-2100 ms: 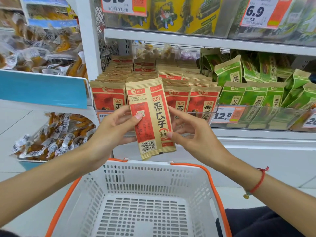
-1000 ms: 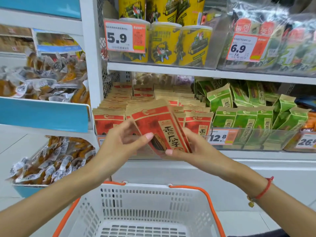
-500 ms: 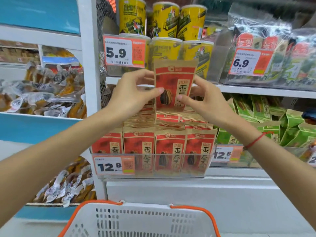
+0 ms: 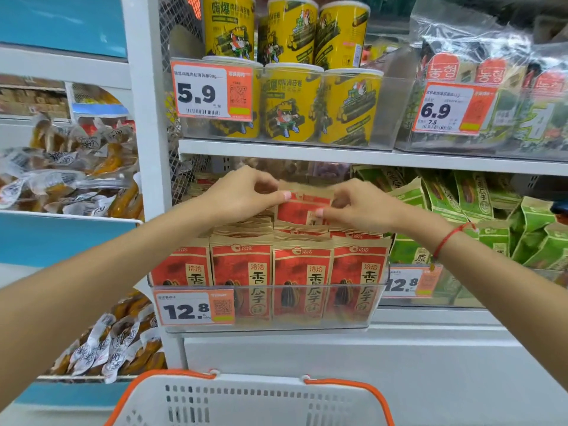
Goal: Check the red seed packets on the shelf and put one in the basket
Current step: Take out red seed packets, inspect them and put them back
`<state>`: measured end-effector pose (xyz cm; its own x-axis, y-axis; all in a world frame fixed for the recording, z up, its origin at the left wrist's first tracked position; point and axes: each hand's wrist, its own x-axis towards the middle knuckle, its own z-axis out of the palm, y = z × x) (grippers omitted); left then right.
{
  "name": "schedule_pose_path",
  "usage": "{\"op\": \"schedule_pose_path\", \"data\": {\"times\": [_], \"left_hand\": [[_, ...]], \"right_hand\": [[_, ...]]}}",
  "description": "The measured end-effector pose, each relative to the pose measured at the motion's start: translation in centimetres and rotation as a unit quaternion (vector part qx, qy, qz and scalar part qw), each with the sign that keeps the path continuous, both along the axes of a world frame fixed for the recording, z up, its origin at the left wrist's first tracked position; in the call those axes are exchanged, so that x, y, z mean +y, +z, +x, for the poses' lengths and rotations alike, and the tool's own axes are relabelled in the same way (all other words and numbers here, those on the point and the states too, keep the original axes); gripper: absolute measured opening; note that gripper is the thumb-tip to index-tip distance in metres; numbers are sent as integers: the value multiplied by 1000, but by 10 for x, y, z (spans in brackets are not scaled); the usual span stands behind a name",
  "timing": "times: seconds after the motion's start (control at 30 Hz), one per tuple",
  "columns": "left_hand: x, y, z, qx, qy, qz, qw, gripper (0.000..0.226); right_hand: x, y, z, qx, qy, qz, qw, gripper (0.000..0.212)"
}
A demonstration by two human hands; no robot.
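Both hands hold one red seed packet (image 4: 299,207) upright over the back rows of the shelf stock. My left hand (image 4: 242,195) pinches its upper left edge and my right hand (image 4: 356,204) pinches its right side. The packet's lower half is sunk behind the rows of red seed packets (image 4: 270,272) that stand in a clear plastic shelf bin (image 4: 267,305). The white basket with an orange rim (image 4: 246,398) sits below, at the bottom of the view, and only its near wall shows.
Yellow cans (image 4: 292,96) stand on the shelf above. Green packets (image 4: 479,216) fill the bin to the right. Clear-wrapped snacks (image 4: 67,179) lie in the left shelf unit. A white upright post (image 4: 147,118) divides the units. A price tag reading 12.8 (image 4: 193,307) hangs on the bin front.
The packet was turned over above the basket, raised up to the level of the yellow cans, and has now come down into the back rows of the red packets. Both hands still hold it.
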<state>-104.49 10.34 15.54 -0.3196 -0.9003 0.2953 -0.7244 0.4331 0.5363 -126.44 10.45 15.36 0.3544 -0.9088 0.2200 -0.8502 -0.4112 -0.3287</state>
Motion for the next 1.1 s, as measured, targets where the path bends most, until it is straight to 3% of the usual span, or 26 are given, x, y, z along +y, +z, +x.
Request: {"op": "schedule_pose_path", "data": {"times": [0.07,0.2,0.27,0.37,0.53,0.73,0.8,0.9,1.0,1.1], "left_hand": [[-4,2,-3,2,-17,-21,1000,21],[-10,6,-7,-56,-2,-40,998,10],[-13,7,-10,-99,-1,-42,994,9],[-19,6,-14,-164,-2,-21,986,6],[-28,9,-14,-206,-15,17,978,7],[-22,12,-9,-203,-37,26,978,9],[-20,8,-3,-159,-25,-24,987,11],[-17,3,7,-141,12,-113,983,16],[-18,2,9,-192,28,-48,980,31],[-20,-5,5,-252,18,28,967,36]], "right_hand": [[-7,-4,0,55,-23,13,998,32],[-5,0,3,-38,-23,-106,993,12],[-3,2,6,-22,-24,-114,993,8],[-5,1,12,50,-30,-86,995,12],[-14,13,25,77,-22,-8,997,14],[-14,24,30,106,10,71,992,15],[-12,25,24,80,12,91,993,17],[-14,18,16,2,-18,24,1000,18],[-18,10,21,34,-71,-78,994,19],[-22,2,33,107,-99,-72,987,24]]}}
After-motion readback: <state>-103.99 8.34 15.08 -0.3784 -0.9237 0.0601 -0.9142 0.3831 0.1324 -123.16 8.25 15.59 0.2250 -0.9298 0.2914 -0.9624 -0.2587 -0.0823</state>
